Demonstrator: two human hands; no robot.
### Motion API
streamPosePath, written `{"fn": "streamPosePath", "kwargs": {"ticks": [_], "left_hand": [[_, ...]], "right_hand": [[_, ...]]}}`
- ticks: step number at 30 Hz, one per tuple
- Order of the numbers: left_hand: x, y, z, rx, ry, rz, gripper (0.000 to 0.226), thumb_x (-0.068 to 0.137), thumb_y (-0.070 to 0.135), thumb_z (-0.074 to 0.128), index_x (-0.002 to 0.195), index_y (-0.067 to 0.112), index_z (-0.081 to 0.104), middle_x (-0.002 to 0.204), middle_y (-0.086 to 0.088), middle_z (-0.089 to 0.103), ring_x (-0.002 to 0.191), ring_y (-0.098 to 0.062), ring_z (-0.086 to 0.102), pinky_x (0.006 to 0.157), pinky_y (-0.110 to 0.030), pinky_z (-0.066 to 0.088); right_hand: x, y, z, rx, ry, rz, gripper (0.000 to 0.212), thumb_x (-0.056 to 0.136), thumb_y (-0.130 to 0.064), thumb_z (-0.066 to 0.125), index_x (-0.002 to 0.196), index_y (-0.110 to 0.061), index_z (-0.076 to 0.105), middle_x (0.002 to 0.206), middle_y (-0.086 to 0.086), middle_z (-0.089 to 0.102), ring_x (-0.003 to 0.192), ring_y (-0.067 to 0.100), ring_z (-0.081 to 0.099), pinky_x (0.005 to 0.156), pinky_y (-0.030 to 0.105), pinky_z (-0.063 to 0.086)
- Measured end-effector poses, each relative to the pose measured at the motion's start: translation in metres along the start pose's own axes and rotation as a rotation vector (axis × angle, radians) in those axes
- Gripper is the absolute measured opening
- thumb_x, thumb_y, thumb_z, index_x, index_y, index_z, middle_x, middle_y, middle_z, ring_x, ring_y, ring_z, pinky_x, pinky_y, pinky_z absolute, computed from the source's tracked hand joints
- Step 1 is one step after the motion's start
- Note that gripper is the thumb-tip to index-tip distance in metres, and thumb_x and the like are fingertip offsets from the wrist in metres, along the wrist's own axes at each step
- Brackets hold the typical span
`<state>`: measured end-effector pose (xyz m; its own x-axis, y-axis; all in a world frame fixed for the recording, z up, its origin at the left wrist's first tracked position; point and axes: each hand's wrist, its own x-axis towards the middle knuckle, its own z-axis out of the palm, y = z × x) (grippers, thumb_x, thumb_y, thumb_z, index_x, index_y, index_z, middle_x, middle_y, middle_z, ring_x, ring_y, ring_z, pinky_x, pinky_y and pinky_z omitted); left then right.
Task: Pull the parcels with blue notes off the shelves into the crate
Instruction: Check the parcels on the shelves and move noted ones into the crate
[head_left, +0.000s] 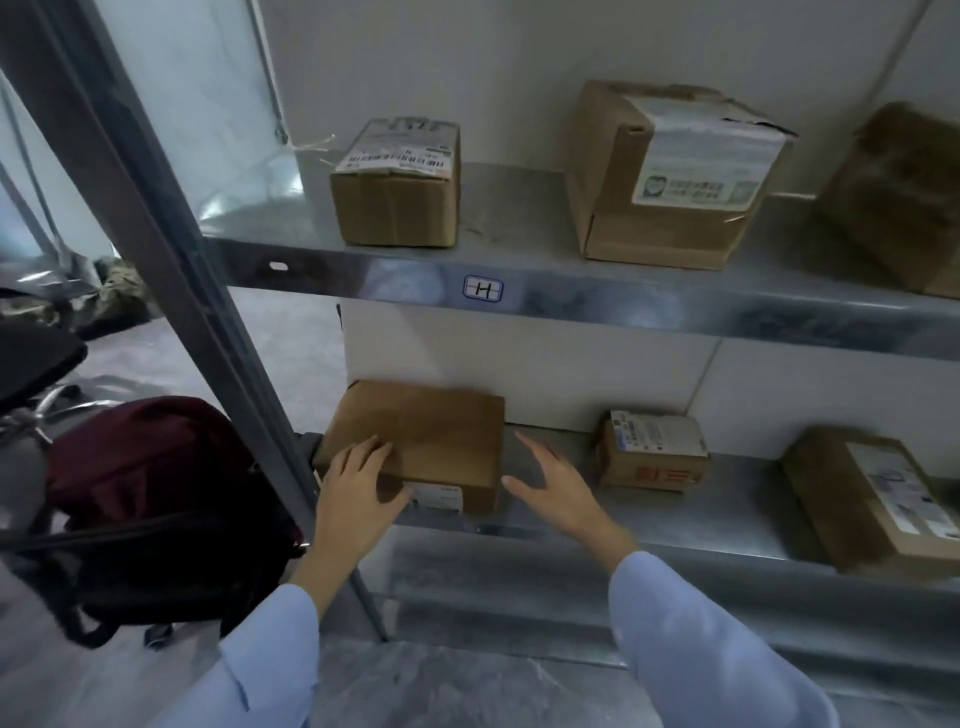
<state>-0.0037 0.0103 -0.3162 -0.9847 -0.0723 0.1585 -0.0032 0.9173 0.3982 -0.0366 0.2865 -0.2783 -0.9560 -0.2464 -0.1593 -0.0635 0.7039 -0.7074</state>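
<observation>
A flat brown parcel (436, 436) lies at the left end of the lower shelf (545, 462), a white label on its front face. My left hand (358, 488) rests on the parcel's near left corner, fingers spread over the top and thumb along the front. My right hand (550, 483) hovers open just right of the parcel, not touching it. No blue note and no crate show in this view.
The lower shelf also holds a small labelled box (652, 452) and a larger box (872, 499) to the right. The upper shelf (519, 244) marked "H" carries three boxes. A steel upright (208, 312) stands left of the parcel, with a maroon backpack (156, 499) beyond it.
</observation>
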Motion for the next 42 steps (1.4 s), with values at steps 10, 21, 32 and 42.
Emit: {"fn": "streamPosePath", "kwargs": {"ticks": [10,21,32,42], "left_hand": [[-0.001,0.025,0.017,-0.086,0.035,0.170,0.062,0.080,0.051,0.066,0.131,0.018,0.059,0.132,0.000,0.057,0.121,-0.022,0.047,0.102,-0.039,0.045],[0.028,-0.010,-0.001,-0.311,-0.061,-0.097,0.087,0.074,0.051,0.078,0.145,0.021,0.039,0.151,0.000,0.033,0.137,-0.025,0.035,0.103,-0.043,0.042],[0.027,-0.011,-0.007,-0.582,-0.027,-0.150,0.096,0.065,0.023,0.091,0.145,0.019,0.039,0.139,-0.003,0.050,0.124,-0.015,0.047,0.103,-0.038,0.045],[0.027,0.006,-0.028,-0.760,0.037,-0.154,0.094,0.072,0.013,0.086,0.150,0.015,0.033,0.131,0.005,0.032,0.109,-0.008,0.050,0.095,-0.016,0.043]], "right_hand": [[0.017,0.018,0.004,0.011,0.060,0.081,0.072,0.091,-0.039,0.066,0.152,-0.029,0.028,0.156,0.001,0.032,0.143,0.020,0.032,0.110,0.032,0.033],[0.019,0.023,0.001,0.129,0.033,0.081,0.076,0.092,-0.034,0.066,0.154,-0.026,0.024,0.156,0.000,0.033,0.143,0.018,0.031,0.112,0.033,0.031],[0.011,0.020,0.005,0.208,0.107,0.090,0.086,0.087,-0.021,0.073,0.154,-0.028,0.021,0.146,0.000,0.045,0.133,0.018,0.046,0.109,0.042,0.043],[0.010,0.006,-0.009,0.323,0.234,0.053,0.093,0.080,-0.009,0.079,0.153,-0.020,0.024,0.132,0.002,0.029,0.123,0.025,0.051,0.105,0.040,0.047]]}}
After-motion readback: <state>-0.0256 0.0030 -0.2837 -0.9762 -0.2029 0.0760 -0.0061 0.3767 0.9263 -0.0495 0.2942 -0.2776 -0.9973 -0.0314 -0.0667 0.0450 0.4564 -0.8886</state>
